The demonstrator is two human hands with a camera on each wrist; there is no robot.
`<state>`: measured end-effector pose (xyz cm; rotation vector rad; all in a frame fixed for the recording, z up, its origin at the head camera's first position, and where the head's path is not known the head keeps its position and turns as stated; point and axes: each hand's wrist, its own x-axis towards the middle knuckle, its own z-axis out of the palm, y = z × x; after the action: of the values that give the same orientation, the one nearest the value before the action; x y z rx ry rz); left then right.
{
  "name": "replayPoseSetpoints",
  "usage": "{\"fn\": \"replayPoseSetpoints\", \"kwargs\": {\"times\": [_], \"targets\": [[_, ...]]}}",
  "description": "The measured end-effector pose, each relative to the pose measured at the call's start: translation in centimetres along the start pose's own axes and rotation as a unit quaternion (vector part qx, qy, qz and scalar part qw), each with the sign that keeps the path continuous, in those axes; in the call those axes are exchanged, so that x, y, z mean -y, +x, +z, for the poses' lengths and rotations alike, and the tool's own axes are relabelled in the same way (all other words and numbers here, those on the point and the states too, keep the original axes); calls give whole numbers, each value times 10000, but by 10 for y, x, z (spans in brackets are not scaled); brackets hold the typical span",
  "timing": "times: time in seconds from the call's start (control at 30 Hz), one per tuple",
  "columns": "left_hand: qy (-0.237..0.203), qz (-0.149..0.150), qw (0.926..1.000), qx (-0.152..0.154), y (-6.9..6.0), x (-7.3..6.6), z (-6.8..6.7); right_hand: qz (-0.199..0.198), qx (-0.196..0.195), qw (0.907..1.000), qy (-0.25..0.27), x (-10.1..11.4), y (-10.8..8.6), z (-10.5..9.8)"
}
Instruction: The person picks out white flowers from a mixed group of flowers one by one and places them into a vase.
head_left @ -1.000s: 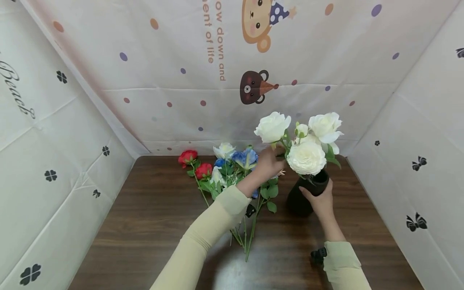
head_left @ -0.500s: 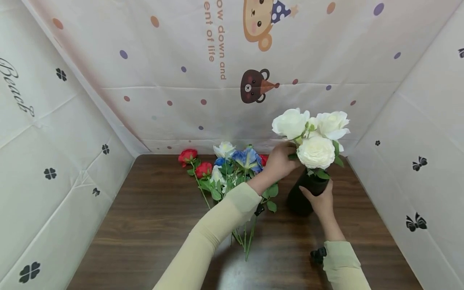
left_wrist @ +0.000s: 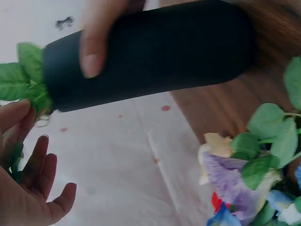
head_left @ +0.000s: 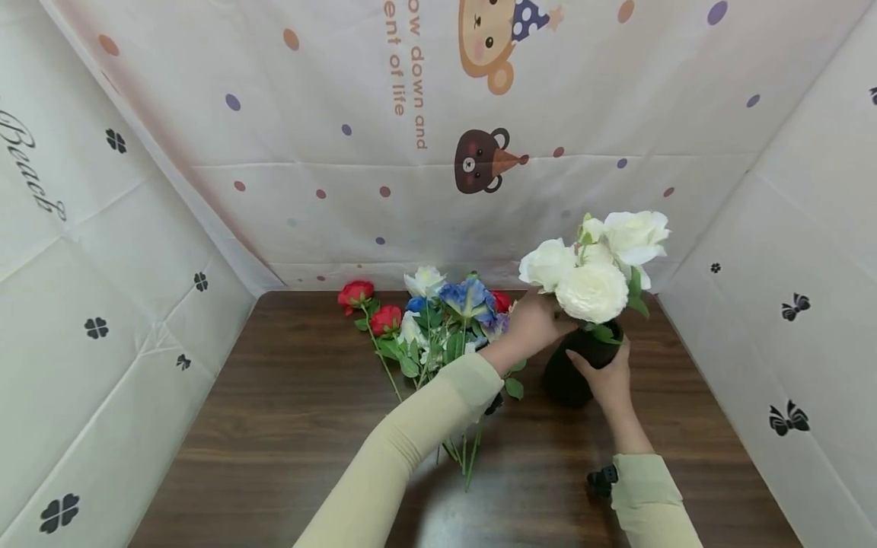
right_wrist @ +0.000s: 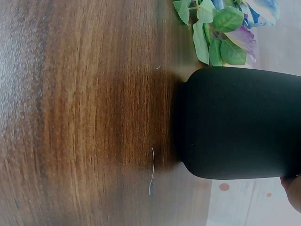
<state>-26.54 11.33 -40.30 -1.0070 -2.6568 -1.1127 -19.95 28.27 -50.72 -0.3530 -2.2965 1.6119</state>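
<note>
A black vase (head_left: 567, 377) stands on the brown table, and my right hand (head_left: 608, 374) grips it near the rim. White artificial roses (head_left: 594, 291) rise from its mouth, their stems hidden inside. My left hand (head_left: 536, 327) is just left of the mouth, beneath the left white rose (head_left: 546, 265). In the left wrist view, its thumb and forefinger pinch a stem by the green leaves (left_wrist: 28, 70) at the rim, while the other fingers are spread. The right wrist view has the vase's lower body (right_wrist: 240, 125) and only a bit of the right hand.
Left of the vase lies a pile of artificial flowers: red roses (head_left: 386, 320), a blue bloom (head_left: 469, 300) and white ones (head_left: 425, 282), their green stems (head_left: 473, 460) pointing toward me. Printed cloth (head_left: 308, 137) hangs behind the table (head_left: 294, 426) and along both sides.
My left hand has moved right and down toward the vase's mouth, bringing the left white rose closer to the others and lower. The right hand and vase have stayed in place.
</note>
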Motion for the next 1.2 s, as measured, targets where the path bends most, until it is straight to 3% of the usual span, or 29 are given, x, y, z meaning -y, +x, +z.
{"fn": "replayPoseSetpoints", "kwargs": {"times": [0.17,0.3,0.4,0.47,0.67,0.87,1.2], "targets": [[400,167,9983,-400,-3,2,11,138,21,9999,64,1,1,0],[904,205,9877,-1259,-6,1,26,65,-48,10000,-23,0,3,0],[885,69,9800,-1780,-10,-1,37,22,-48,9999,-106,0,3,0],[712,-91,9798,-1866,-12,-4,41,-1,-41,9999,-118,0,2,0],[-128,-410,9928,-1123,-23,-3,39,-140,-55,9998,-134,-1,1,0],[-1150,-276,9900,-763,-39,8,25,-105,-111,9997,-170,0,1,1],[-821,63,9962,-268,-76,31,-3,61,-153,9996,-228,-2,2,0]]}}
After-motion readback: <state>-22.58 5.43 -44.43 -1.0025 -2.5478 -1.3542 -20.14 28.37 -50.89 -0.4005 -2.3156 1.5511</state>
